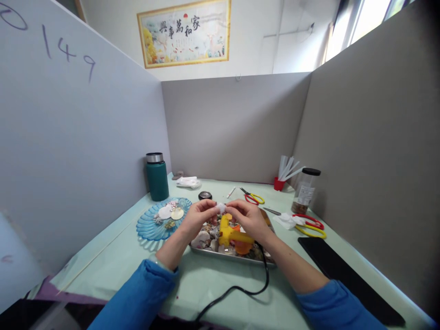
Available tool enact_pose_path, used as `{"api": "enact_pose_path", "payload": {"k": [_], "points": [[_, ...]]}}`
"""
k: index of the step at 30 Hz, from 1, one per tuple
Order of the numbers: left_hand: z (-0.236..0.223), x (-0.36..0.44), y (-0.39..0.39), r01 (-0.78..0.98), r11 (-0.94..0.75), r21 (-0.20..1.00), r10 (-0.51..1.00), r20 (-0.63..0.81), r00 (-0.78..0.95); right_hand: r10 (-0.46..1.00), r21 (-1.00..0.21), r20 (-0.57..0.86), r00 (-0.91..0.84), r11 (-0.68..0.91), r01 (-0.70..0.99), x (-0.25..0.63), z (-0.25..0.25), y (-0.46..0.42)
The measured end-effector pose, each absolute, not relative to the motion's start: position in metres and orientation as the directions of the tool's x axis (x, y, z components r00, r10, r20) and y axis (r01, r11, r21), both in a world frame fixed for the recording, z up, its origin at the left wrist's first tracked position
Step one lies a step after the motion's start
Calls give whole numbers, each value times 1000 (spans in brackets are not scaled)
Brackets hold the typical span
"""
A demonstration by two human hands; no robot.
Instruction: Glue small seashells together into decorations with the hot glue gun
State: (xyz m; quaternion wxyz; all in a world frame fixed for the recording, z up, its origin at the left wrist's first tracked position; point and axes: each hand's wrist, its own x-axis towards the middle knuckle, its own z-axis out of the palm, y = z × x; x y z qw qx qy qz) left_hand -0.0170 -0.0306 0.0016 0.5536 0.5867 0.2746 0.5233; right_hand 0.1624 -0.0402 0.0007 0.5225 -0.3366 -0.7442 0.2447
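Observation:
Both hands meet above a metal tray, pinching a small whitish piece whose kind I cannot make out. My left hand has its fingertips closed on the left side of it. On its right side, the fingers of my right hand are closed too. Just below the hands, a yellow hot glue gun lies on the tray, with a black cord running toward the front edge. Shells and orange pieces lie around the glue gun in the tray.
A blue scalloped plate with shells and discs stands left, near a green bottle. At right are scissors, a clear jar, a red cup of white sticks and a black slab. More scissors lie behind the tray.

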Motion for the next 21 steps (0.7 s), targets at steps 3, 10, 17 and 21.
{"api": "enact_pose_path", "payload": {"k": [3, 10, 17, 21], "points": [[1, -17, -31, -233, -237, 943, 904, 302, 302, 759, -721, 611, -225, 651, 236, 163, 0, -40], [0, -17, -30, -210, -241, 948, 894, 301, 333, 766, -732, 595, -244, 642, 227, 162, 1, -41], [0, -16, -31, -220, -281, 934, 880, 343, 330, 716, -649, 652, -249, 697, 305, 162, 4, -44], [1, -16, -31, -241, -289, 926, 876, 358, 323, 661, -562, 705, -256, 741, 366, 161, 7, -48]]}}
